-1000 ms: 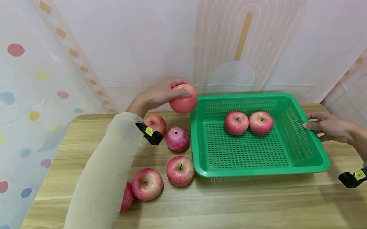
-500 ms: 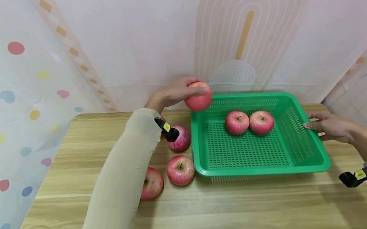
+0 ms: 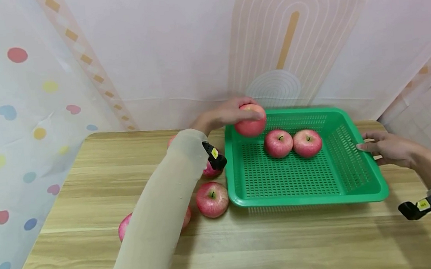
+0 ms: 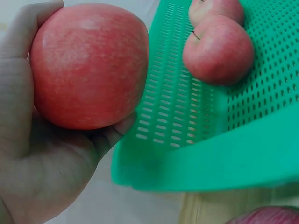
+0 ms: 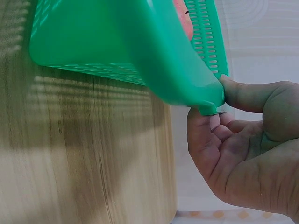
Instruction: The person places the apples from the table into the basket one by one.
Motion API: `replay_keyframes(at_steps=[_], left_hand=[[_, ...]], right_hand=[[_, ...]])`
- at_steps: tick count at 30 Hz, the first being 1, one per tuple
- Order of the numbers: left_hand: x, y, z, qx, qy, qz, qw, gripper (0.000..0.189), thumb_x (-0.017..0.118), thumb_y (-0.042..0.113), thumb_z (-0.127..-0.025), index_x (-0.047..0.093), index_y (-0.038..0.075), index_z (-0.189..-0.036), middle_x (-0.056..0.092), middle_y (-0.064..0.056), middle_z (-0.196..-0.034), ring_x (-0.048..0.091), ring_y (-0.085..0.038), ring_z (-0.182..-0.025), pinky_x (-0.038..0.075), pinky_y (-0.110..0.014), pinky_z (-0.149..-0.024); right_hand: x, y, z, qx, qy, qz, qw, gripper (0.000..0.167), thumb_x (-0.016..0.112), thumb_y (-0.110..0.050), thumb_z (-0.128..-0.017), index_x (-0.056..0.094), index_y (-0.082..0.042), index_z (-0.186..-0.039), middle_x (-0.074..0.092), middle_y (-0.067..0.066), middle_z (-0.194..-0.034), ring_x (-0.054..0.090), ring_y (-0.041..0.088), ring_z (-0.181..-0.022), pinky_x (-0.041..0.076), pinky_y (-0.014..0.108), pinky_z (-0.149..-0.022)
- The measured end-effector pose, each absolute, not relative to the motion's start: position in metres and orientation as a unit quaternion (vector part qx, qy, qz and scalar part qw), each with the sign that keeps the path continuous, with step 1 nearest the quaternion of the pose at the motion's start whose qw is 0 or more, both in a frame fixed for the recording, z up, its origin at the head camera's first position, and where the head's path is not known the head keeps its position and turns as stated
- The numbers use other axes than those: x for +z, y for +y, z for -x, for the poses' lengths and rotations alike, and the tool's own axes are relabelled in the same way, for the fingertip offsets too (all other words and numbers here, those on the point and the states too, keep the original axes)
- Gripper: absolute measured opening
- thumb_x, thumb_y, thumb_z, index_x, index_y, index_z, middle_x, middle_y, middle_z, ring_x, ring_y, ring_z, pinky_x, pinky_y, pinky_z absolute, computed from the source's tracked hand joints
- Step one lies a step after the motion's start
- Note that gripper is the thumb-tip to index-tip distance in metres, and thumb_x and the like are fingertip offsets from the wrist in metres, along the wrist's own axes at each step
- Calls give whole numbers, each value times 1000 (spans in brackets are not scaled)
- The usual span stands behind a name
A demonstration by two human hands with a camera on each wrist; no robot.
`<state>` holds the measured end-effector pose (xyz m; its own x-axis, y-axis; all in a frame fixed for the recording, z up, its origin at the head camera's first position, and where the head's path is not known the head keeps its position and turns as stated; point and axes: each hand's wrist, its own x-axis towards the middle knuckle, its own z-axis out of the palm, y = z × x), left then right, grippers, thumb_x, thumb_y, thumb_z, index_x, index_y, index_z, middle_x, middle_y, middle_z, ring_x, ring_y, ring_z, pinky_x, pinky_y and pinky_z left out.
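Note:
My left hand (image 3: pixel 234 112) grips a red apple (image 3: pixel 251 124) over the back left corner of a green plastic basket (image 3: pixel 288 202). The left wrist view shows the fingers and thumb wrapped round this apple (image 4: pixel 91 70), with the basket's rim just beyond. Two more apples rest side by side inside the basket, one apple (image 3: pixel 278 143) touching the other apple (image 3: pixel 307 143). My right hand (image 3: pixel 390 148) pinches the basket's right rim, thumb on top and fingers beneath, as the right wrist view shows with the hand (image 5: pixel 252 144) at the rim's edge.
Left of the basket, an apple (image 3: pixel 212 199) sits on the wooden table (image 3: pixel 289 248). A darker apple (image 3: pixel 212 169) and several others are partly hidden behind my left sleeve (image 3: pixel 160 205). A patterned cloth wall (image 3: pixel 176 47) rises behind the table.
My left hand has carried the apple rightward, from beside the basket's left rim to over its back left corner, dipping slightly lately. The right hand and basket have stayed put.

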<state>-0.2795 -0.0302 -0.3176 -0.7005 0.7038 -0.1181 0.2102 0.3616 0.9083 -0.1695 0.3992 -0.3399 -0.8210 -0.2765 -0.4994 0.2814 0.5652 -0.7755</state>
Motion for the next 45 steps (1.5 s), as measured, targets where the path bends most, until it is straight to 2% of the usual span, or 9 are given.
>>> replay_keyframes(at_steps=[9,24,30,37,45], left_hand=[[-328,-13,276,434,813,-286,260,40,74,37,-91,66,13,-122,66,-4,-111,60,-17,-100,52,-29,-84],[-337,2,270,337,844,-311,277,41,75,34,-87,64,13,-121,63,-4,-110,60,-16,-92,52,-28,-80],[-342,6,269,294,857,-320,276,43,77,33,-86,61,13,-120,62,-3,-111,59,-15,-91,51,-27,-80],[-340,14,266,259,867,-320,281,41,79,30,-85,61,11,-116,59,-3,-112,54,-15,-92,49,-25,-77],[-344,19,263,219,877,-323,279,34,78,24,-84,58,10,-108,57,-3,-107,52,-15,-91,47,-24,-74]], right_hand=[[-341,400,169,-471,830,-4,299,39,41,-14,-111,33,12,-138,65,3,-105,70,16,-92,59,39,-82],[-340,400,168,-465,833,-2,300,41,40,-13,-111,30,13,-141,64,2,-106,69,15,-92,58,39,-82],[-341,401,167,-467,832,-3,298,38,41,-13,-111,33,12,-139,64,3,-105,69,16,-92,59,40,-81],[-342,402,168,-472,831,-4,295,31,43,-12,-111,40,8,-135,65,2,-103,69,16,-91,59,40,-80],[-343,402,167,-475,829,-3,295,32,42,-12,-111,40,7,-135,66,2,-103,70,17,-91,59,40,-79]])
